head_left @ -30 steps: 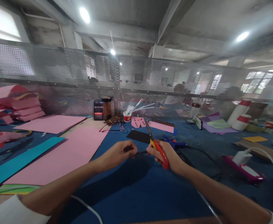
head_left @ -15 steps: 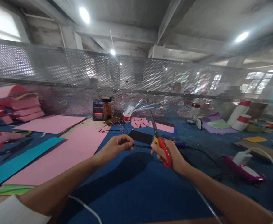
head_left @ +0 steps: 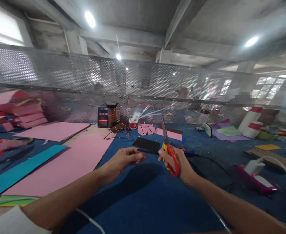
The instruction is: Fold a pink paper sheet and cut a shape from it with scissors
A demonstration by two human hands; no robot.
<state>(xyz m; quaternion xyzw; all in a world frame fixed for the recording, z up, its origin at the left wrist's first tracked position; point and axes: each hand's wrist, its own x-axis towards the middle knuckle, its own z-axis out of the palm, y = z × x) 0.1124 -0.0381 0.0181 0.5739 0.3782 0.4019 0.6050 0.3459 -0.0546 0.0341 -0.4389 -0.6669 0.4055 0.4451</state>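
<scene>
My left hand [head_left: 129,159] pinches a thin black paper strip [head_left: 144,150], whose narrow end points right. Just beyond it, a black paper rectangle [head_left: 146,144] lies on the blue work surface. In my right hand [head_left: 179,162] is a pair of scissors [head_left: 172,162] with red and yellow handles, blades pointing up and away. The strip and my right hand are apart. Behind the rectangle lie a pink paper piece with black dots [head_left: 146,129] and a pink strip [head_left: 169,134].
Large pink sheets [head_left: 67,162] and a teal strip [head_left: 25,170] cover the left side. A paper cup [head_left: 133,123] with clear sticks and eyeglasses [head_left: 119,134] stand further back. On the right are a magenta power strip [head_left: 257,180] and a glass jar [head_left: 202,120].
The black strip no longer stretches between my hands; its right end is free of my right hand. My left hand has shifted slightly, and the scissors stay in my right hand.
</scene>
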